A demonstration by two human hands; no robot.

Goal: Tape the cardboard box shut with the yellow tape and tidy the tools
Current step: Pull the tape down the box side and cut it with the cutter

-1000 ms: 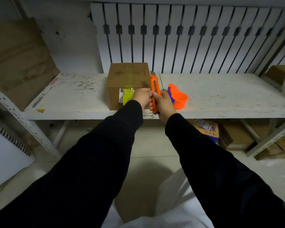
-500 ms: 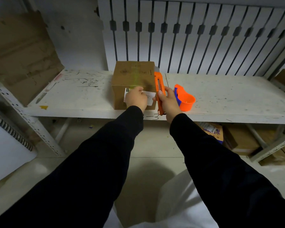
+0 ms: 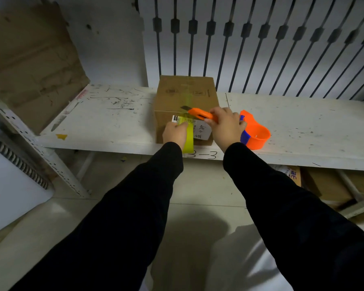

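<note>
**Knife laid across the tape at the box's front edge**

A scuffed white shelf [image 3: 303,127] crosses the middle of the frame, marked with dark scratches and a handwritten "3–3" on its front lip. Behind it stands a white wall panel with dark vertical bars [image 3: 261,43]; a flattened sheet of cardboard [image 3: 29,64] leans in the upper left. Pale floor tiles fill the lower part of the frame, and more cartons sit under the shelf at the right edge.

The cardboard box [image 3: 185,95] stands at centre frame on the shelf, flaps closed, a white label on its front face. A strip of yellow tape [image 3: 187,135] runs from the top down over the front edge and on past the shelf lip — its long axis goes from the back of the shelf toward the camera.

The left hand [image 3: 174,133] pinches the tape's loose lower length and keeps it taut. The right hand [image 3: 226,127] is clenched round an orange utility knife [image 3: 200,114]; the knife lies nearly level, blade pointing to frame left, crossing the tape at the box's top front edge.

Just right of that hand, an orange tape dispenser [image 3: 255,133] with a blue part rests on the shelf.
</note>
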